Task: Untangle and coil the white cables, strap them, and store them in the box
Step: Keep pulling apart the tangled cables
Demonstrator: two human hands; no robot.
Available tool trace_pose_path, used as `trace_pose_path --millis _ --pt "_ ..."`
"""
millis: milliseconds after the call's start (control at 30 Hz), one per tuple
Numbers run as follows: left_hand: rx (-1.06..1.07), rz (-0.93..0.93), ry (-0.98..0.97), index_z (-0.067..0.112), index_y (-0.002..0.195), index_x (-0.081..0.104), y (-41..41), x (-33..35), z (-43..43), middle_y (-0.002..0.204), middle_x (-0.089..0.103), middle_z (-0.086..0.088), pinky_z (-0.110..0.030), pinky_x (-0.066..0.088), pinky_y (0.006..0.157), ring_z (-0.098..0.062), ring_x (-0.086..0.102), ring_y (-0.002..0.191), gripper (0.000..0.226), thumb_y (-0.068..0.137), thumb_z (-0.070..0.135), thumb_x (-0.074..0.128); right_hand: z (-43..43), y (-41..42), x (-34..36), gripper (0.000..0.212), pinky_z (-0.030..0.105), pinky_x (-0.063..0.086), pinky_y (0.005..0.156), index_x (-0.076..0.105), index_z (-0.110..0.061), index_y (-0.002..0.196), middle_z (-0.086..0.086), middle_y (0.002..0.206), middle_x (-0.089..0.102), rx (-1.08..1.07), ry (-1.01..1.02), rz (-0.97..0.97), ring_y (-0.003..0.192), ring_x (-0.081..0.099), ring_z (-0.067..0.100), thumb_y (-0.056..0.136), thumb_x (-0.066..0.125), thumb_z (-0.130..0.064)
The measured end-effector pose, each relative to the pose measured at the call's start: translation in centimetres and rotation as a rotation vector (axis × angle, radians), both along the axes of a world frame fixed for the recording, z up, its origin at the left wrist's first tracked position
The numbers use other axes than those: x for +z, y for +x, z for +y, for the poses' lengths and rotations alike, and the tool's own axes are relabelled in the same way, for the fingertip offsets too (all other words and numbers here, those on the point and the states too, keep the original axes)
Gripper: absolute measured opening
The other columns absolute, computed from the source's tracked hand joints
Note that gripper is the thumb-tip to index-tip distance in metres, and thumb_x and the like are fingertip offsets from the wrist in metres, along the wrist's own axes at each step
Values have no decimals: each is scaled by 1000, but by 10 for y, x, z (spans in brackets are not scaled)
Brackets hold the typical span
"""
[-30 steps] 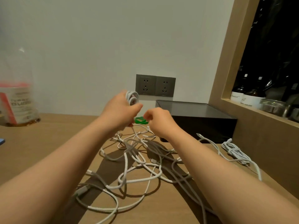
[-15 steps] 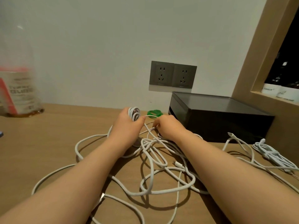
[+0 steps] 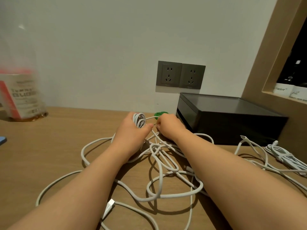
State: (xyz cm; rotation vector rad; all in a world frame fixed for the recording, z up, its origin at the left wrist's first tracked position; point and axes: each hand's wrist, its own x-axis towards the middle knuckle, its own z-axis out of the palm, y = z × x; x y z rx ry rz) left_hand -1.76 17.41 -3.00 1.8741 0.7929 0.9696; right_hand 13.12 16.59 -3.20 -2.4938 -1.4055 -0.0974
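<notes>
My left hand (image 3: 131, 131) grips a small coil of white cable (image 3: 139, 120) low over the wooden desk. Right beside it, my right hand (image 3: 169, 127) pinches the strand that runs from that coil. A tangle of loose white cables (image 3: 159, 173) spreads on the desk under and in front of both forearms, with a USB plug (image 3: 108, 205) at the near side. A green strap (image 3: 160, 113) lies just behind my right hand. The black box (image 3: 229, 117) stands to the right, against the wall. A bundled white cable (image 3: 282, 155) lies at the far right.
A clear bottle with a red and white label (image 3: 20, 97) stands at the back left. Two grey wall sockets (image 3: 180, 74) sit above the desk. A wooden shelf frame (image 3: 269, 67) with bottles rises on the right. A blue object (image 3: 2, 141) shows at the left edge.
Both hands have come down from mid-air to just above the desk, still with the coil and the strand. The view has shifted left and down, so the box now sits further right.
</notes>
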Motion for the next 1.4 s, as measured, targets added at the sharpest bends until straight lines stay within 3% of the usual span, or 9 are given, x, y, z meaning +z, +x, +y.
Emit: trace_pose_path --millis 200,300,467,667,1033,1100,1200,1300,1400 --pt "-33 12 -50 22 102 49 -4 3 1 91 55 3 -20 40 60 -9 52 78 27 84 24 68 -4 -9 3 12 32 52 70 64 -7 99 8 88 61 -40 27 -105 79 59 24 89 56 -8" --pt "-43 -25 -82 20 93 56 -8 8 0 83 58 -1 -24 40 57 -12 51 69 13 85 19 66 -29 -16 19 20 32 50 79 67 -8 103 4 96 63 84 178 95 89 59 21 94 53 -18" --pt "-72 -96 -51 18 83 64 -16 35 -22 67 56 -2 -25 40 49 -14 48 57 4 83 18 67 -106 -48 63 11 18 45 63 66 -18 95 -8 80 62 275 486 578 71 56 5 92 56 -24" --pt "-297 -60 72 17 85 69 -23 77 -73 43 53 14 -13 35 40 1 45 41 3 83 19 68 -178 -57 73 12 16 50 58 71 -19 89 -7 69 66 249 725 711 59 58 -1 90 59 -20" --pt "-170 105 90 13 82 63 9 73 -141 63 56 -3 -24 39 49 -13 47 55 15 84 27 67 -238 -43 69 14 13 49 60 69 -21 81 -7 73 66 197 746 727 66 61 -3 89 58 -19" --pt "-98 96 86 14 80 62 14 68 -145 65 57 -5 -27 41 53 -15 49 56 13 84 25 66 -243 -38 71 18 19 49 67 68 -13 72 -2 69 63 195 779 880 68 60 4 86 56 -12" --pt "-102 99 72 14 76 61 23 58 -153 63 56 -4 -28 40 53 -14 47 54 13 85 22 65 -248 -33 73 27 34 45 79 63 -10 52 5 63 57 310 938 1376 70 55 18 75 50 -5" --pt "-174 41 -46 11 77 59 26 57 -157 60 52 -4 -26 38 48 -14 44 51 13 85 20 65 -252 -31 74 26 33 48 75 63 -8 49 8 61 59 467 1029 1770 63 56 19 65 43 -7" --pt "-277 -22 -127 10 73 56 24 61 -162 53 47 -1 -22 34 43 -11 39 46 17 83 19 67 -251 -29 73 32 25 54 56 72 -5 61 10 70 67 508 1071 1851 53 58 14 71 42 3"
